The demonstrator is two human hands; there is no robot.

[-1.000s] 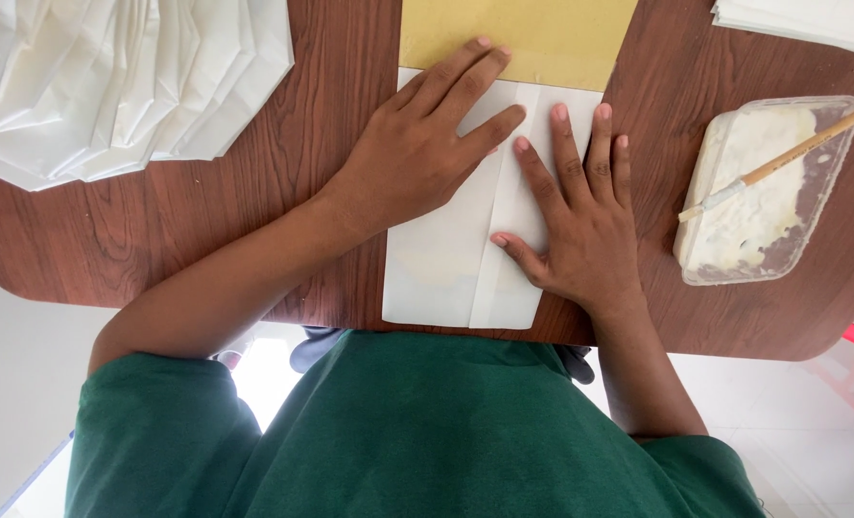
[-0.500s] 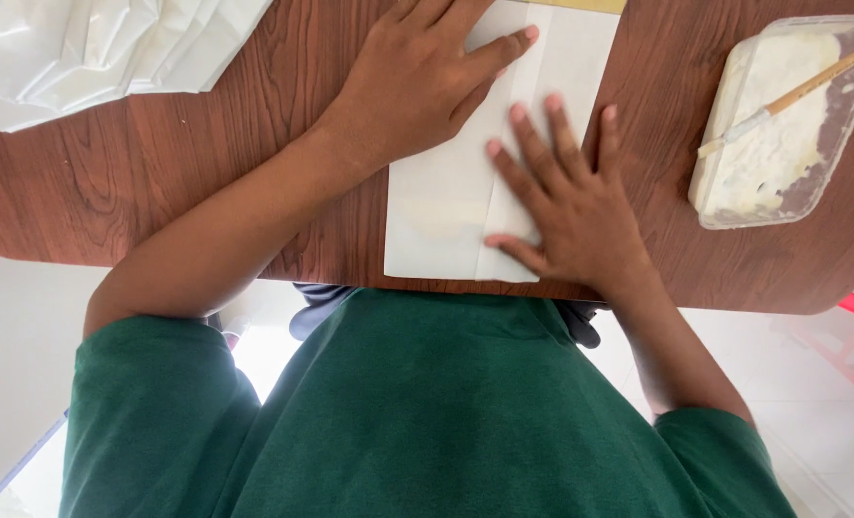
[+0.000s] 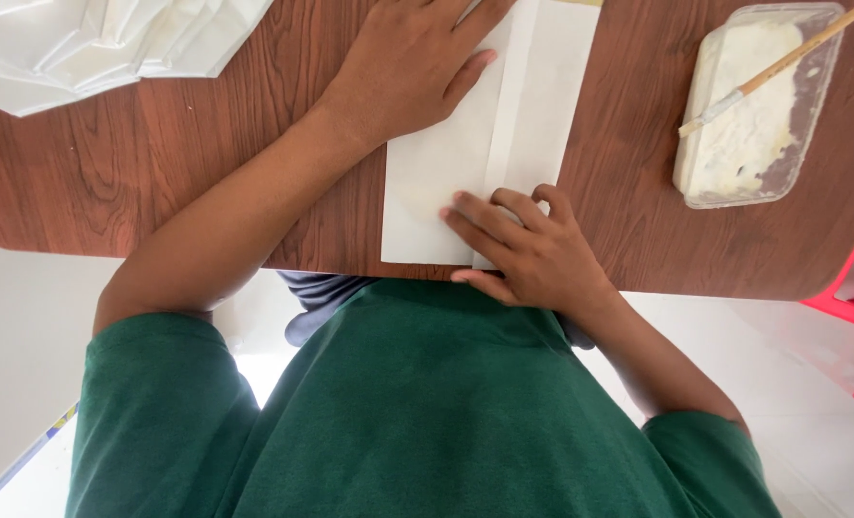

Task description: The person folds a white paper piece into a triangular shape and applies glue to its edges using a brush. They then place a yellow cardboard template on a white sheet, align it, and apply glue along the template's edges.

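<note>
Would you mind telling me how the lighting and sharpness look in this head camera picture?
Head view: even, soft daylight; the white folded paper is bright, but its centre crease stays readable. Both the left hand and right hand are sharp, with only faint shadows beneath. The pale floor is overexposed, with a glare patch beside the green shirt. The wooden table edge curves from wide-angle distortion.

The white paper (image 3: 437, 182) lies flat on the worktop (image 3: 158, 173) at its near edge, folded lengthwise so one flap overlaps the other along a straight, slightly slanted crease down its middle.
</note>
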